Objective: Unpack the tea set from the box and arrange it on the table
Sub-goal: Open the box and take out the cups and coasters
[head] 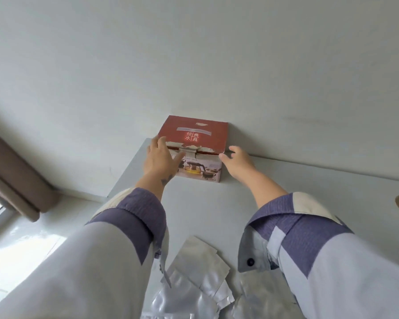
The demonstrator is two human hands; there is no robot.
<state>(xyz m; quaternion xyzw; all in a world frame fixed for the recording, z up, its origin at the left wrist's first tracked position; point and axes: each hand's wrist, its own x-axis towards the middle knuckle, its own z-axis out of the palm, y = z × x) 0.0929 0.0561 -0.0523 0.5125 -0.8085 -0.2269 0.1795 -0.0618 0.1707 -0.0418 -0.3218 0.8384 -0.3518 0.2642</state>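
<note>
Red-lidded cardboard tea set box (194,146) is seen closed and taped, set at the far edge of the pale grey table (286,185), against the wall. Left hand (160,157) is laid on its near left corner, fingers spread, nothing gripped. Right hand (236,163) — fingers loosely curved — is held beside the right corner; contact cannot be judged. Silver foil pouches (200,268) are cut off at the bottom edge.

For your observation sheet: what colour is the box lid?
Red, with pale characters, on the box; head view.
</note>
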